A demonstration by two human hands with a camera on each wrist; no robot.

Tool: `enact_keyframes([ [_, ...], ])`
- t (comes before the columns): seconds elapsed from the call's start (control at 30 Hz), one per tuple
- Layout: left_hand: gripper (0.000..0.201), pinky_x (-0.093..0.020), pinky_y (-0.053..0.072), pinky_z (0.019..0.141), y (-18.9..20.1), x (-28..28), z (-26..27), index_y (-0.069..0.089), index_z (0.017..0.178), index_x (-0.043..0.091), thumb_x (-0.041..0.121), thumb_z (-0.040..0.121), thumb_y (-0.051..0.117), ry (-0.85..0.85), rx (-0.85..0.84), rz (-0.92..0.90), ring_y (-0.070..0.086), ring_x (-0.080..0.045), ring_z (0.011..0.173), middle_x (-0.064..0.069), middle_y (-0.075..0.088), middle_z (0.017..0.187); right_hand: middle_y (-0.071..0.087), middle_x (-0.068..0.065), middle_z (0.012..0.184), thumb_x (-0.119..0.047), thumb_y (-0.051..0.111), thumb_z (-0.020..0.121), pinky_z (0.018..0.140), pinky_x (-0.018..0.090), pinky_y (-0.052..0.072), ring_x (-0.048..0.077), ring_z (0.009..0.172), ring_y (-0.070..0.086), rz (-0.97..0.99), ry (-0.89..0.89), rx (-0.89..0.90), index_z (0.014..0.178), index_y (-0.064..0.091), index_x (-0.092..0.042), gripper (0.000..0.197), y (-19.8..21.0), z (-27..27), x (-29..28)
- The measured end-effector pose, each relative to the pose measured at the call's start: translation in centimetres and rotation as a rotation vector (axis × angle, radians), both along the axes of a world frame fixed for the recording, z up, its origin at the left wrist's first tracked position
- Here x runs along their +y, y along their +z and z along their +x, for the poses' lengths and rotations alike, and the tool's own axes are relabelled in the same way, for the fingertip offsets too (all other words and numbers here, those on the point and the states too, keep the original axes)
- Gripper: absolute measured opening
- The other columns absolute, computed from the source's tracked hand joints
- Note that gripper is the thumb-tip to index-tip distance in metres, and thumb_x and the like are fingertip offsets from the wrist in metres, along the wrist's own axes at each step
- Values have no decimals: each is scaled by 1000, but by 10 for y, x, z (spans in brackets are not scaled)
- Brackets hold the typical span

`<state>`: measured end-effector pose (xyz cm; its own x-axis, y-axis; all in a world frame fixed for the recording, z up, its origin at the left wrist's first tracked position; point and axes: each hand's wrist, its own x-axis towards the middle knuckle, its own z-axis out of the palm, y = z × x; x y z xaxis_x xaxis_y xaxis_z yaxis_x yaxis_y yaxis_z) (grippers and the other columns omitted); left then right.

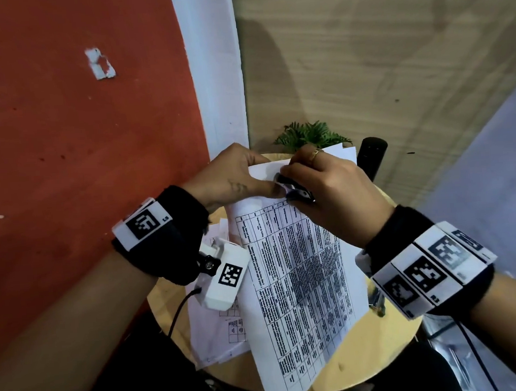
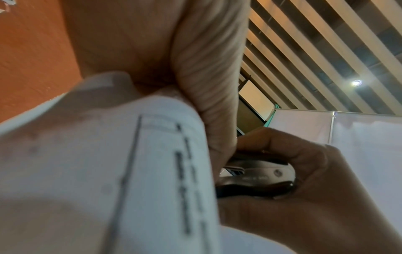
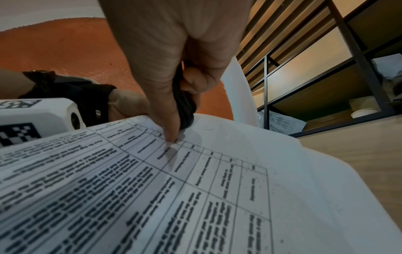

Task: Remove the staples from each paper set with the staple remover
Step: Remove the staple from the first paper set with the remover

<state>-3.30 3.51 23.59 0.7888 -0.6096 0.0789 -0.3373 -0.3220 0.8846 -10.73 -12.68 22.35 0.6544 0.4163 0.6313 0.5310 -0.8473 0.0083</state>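
A printed paper set (image 1: 299,287) with a dense table hangs tilted above a small round wooden table (image 1: 380,348). My left hand (image 1: 237,178) pinches its top edge, thumb on the front sheet. My right hand (image 1: 326,184) grips a black and chrome staple remover (image 1: 296,189) at the top corner of the set, right beside the left thumb. In the left wrist view the staple remover (image 2: 256,177) sits squeezed in the right fingers against the paper's edge (image 2: 152,171). In the right wrist view the staple remover (image 3: 185,106) shows as a black body above the printed page (image 3: 195,189). The staple itself is hidden.
More printed sheets (image 1: 217,335) lie on the table under the held set. A small green plant (image 1: 310,135) and a black cylinder (image 1: 372,160) stand at the table's far side. A red wall (image 1: 78,131) is at the left, wood panelling behind.
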Motion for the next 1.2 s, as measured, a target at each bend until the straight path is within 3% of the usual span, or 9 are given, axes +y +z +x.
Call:
enact_keyframes([
  [0.1, 16, -13, 42, 54, 0, 1, -1, 71, 69, 16, 2, 70, 79, 2, 14, -18, 55, 0, 55, 11, 65, 59, 61, 16, 78, -10, 66, 64, 41, 33, 48, 34, 64, 61, -19, -40, -24, 81, 66, 0, 19, 0, 0, 1],
  [0.27, 13, -26, 44, 69, 1, 4, -1, 73, 85, 1, 1, 72, 77, -8, 25, -47, 57, -13, 72, -19, 71, 85, 60, 11, 74, -14, 69, 66, 40, 31, 45, 32, 63, 59, -12, -72, -68, 79, 66, -5, 16, 0, -1, 2],
  [0.4, 26, -10, 44, 65, 2, 5, -2, 69, 94, 14, -5, 77, 70, -98, 66, -81, 59, 8, 68, 21, 70, 72, 61, 11, 74, -15, 70, 65, 42, 32, 47, 33, 63, 60, 19, -53, -59, 80, 67, -5, 18, 0, 2, 1],
  [0.43, 28, -8, 45, 66, 2, 5, -2, 68, 96, 15, -5, 77, 69, -111, 75, -94, 60, 10, 69, 25, 69, 72, 61, 11, 75, -15, 71, 65, 44, 33, 48, 34, 64, 61, 41, -47, -54, 81, 67, -5, 19, 0, 2, 1],
  [0.67, 21, -20, 50, 78, -3, 3, -1, 71, 93, 4, 5, 72, 72, -60, 106, -192, 63, -5, 76, 8, 72, 76, 63, 7, 80, -18, 77, 64, 53, 38, 52, 31, 70, 63, 254, 18, 0, 88, 71, -8, 26, -2, 3, -7],
  [0.73, 18, -17, 50, 76, -2, 2, -2, 71, 93, 6, 2, 75, 70, -65, 106, -207, 64, -3, 75, 9, 72, 76, 63, 6, 81, -19, 78, 65, 56, 36, 52, 25, 72, 62, 314, 38, 25, 89, 71, -8, 27, -2, 3, -10],
  [0.93, 25, -8, 45, 60, -3, 1, -6, 67, 102, 4, -7, 80, 63, -100, 73, -250, 62, 7, 62, 15, 70, 64, 65, 8, 80, -18, 84, 63, 67, 15, 43, 8, 74, 55, 465, 113, 71, 89, 71, -4, 31, -3, 0, -13],
  [1.07, 20, -11, 45, 57, -5, 1, -6, 75, 72, 15, -2, 77, 67, -93, 103, -264, 62, 2, 60, 9, 70, 64, 65, 8, 81, -18, 83, 64, 67, 17, 45, 9, 75, 56, 476, 126, 71, 90, 72, -5, 31, -2, 0, -15],
  [1.2, 9, -17, 52, 63, -7, 0, -4, 76, 78, 11, 11, 71, 71, -81, 164, -257, 66, -7, 66, 2, 73, 73, 66, 9, 81, -19, 83, 65, 69, 18, 46, 10, 77, 57, 458, 134, 51, 90, 72, -5, 31, -3, -1, -16],
])
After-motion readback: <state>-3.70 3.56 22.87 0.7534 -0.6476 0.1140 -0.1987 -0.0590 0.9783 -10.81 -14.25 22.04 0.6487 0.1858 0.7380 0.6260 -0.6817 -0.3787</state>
